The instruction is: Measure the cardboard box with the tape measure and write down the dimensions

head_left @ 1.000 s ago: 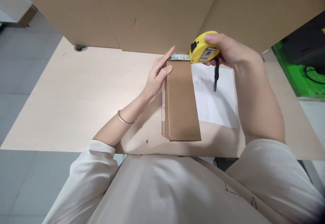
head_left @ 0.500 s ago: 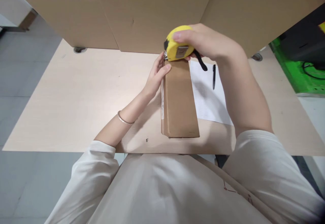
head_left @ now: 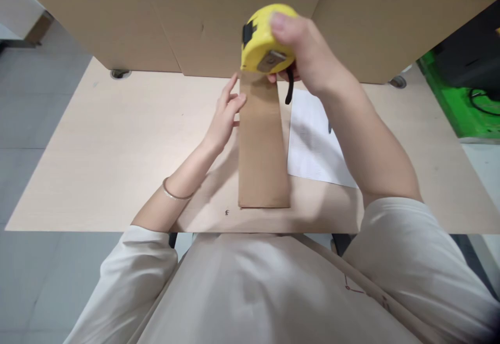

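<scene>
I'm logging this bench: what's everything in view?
Tape measure: 1, yellow, right hand
Box: 1, brown, on table
Paper: 1, white, beside box
Pen: 1, dark, on paper
Large cartons: several, brown, table's back
Table: 1, pale, centre
Cable holes: 2, grey, table's back
Surface: 1, green, far right
Unclear object: 1, black, far right
Floor: 1, grey, left
Bracelet: 1, metallic, left forearm
Shirt: 1, beige, bottom
Left hand: 1, bare, beside box
Right hand: 1, bare, gripping tape measure

Tape measure (head_left: 262, 41) blurred; pen (head_left: 329, 127), paper (head_left: 307, 151) partly hidden.
</scene>
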`<move>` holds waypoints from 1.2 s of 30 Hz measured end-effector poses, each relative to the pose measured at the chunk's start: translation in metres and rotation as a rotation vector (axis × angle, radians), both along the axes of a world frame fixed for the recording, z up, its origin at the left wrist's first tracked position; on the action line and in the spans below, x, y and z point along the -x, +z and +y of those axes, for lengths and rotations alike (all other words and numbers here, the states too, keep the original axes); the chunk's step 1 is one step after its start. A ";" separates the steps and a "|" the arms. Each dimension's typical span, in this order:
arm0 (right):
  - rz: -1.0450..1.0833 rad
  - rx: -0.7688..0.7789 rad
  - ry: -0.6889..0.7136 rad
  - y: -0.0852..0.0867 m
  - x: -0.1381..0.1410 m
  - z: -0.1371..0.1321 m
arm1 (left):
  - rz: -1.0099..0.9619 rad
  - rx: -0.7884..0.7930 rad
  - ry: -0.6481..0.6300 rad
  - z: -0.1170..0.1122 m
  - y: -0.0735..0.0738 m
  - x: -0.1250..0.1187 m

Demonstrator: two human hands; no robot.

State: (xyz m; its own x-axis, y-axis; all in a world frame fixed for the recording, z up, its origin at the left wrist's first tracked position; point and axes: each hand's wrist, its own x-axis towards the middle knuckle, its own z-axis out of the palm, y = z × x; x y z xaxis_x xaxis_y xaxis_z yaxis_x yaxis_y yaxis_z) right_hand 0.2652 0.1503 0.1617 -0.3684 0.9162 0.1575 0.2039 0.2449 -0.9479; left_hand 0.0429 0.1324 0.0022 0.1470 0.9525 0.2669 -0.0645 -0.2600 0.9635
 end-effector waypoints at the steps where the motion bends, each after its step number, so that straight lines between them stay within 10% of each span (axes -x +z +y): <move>1: 0.029 -0.011 -0.019 -0.002 -0.007 0.000 | 0.003 0.014 0.011 -0.003 0.003 0.012; 9: 0.026 0.033 -0.057 -0.033 -0.060 -0.004 | -0.012 0.328 0.060 -0.052 0.018 0.070; 21: -0.039 0.297 0.042 -0.077 -0.007 -0.028 | -0.085 0.282 0.059 -0.096 -0.048 0.014; 26: -0.062 0.294 0.065 -0.078 0.015 -0.023 | -0.063 0.227 0.053 -0.074 -0.062 0.023; 36: -0.249 0.276 0.166 -0.067 0.034 -0.008 | -0.148 0.221 -0.142 -0.025 -0.047 0.020</move>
State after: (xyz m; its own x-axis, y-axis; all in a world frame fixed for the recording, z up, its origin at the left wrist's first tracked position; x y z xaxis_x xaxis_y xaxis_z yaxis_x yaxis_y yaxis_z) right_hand 0.2308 0.1419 0.0948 -0.5111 0.8363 -0.1983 0.4142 0.0375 -0.9094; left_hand 0.0230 0.1075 -0.0450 0.2577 0.9626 0.0835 -0.2293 -0.0231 0.9731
